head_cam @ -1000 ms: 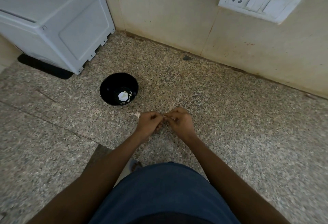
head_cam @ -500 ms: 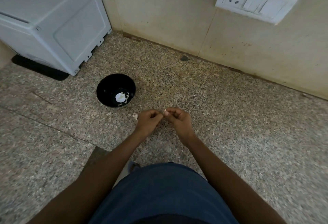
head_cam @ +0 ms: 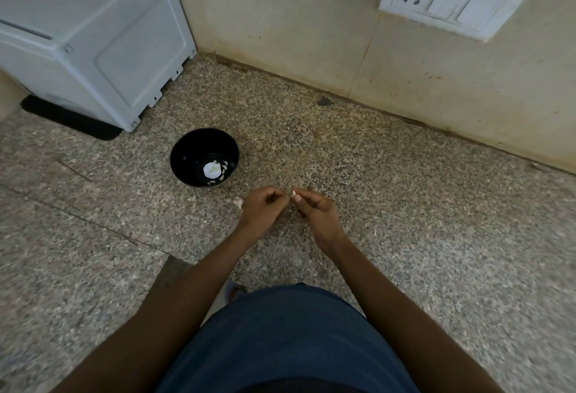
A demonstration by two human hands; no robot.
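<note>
1. The right hand [head_cam: 314, 208] pinches a small garlic clove [head_cam: 293, 194] between thumb and fingertip. The clove pokes out just above the pinch.
2. The left hand [head_cam: 263, 207] is curled close beside that pinch. I cannot tell whether it holds a shred of skin.
3. The clove is probably light and firm, and its papery skin should tear easily. Hold the body and peel from the tip.
4. Once bare it may be slick, so pinch closer.
5. The black bowl [head_cam: 187, 155] of peeled cloves sits beyond the left hand.
</note>
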